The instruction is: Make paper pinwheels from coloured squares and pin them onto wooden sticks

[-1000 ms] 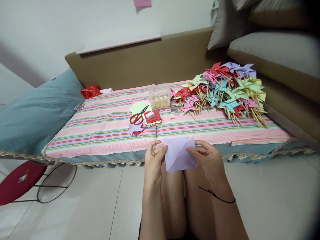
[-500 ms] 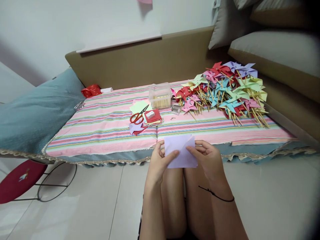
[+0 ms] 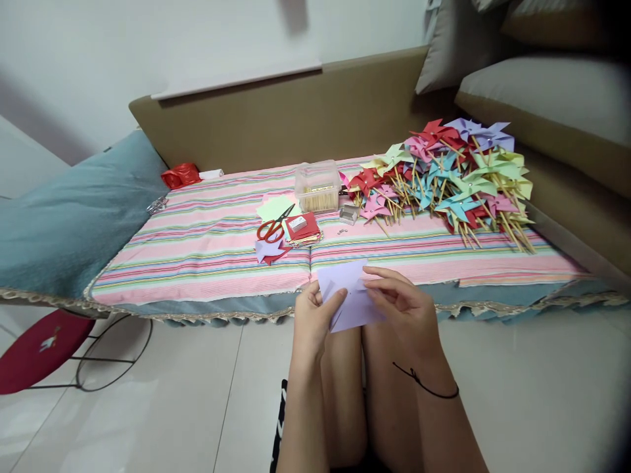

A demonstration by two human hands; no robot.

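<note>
At the lower centre of the frame, the left hand [image 3: 314, 318] held a lavender paper square [image 3: 353, 309] above the knees. Its thumb lay across the paper's face and its other fingers were bent behind the left edge, a grip that probably kept the sheet flat. The right hand [image 3: 401, 305] was at the sheet's right side, its index finger stretched toward the upper right corner; whether those fingers pinched the paper or only brushed it could not be told. The sheet was slightly tilted, its face turned up toward the camera, likely so that the slits and the small dark mark near its middle could be seen.

Just beyond, near the middle of the frame, supplies lay on the striped cover [image 3: 187, 243], apparently grouped within reach. Scissors [image 3: 280, 221] lay beside a stack of paper squares [image 3: 309, 231], with a small white box [image 3: 297, 223] on top. Behind, a clear plastic box [image 3: 315, 172] held wooden sticks [image 3: 319, 199], seemingly to stop them rolling away. A small open case [image 3: 349, 214] stood to its right, tiny metal bits [image 3: 342, 231] in front. Pinwheels [image 3: 456, 205] were heaped at the right, perhaps to leave working room.
</note>
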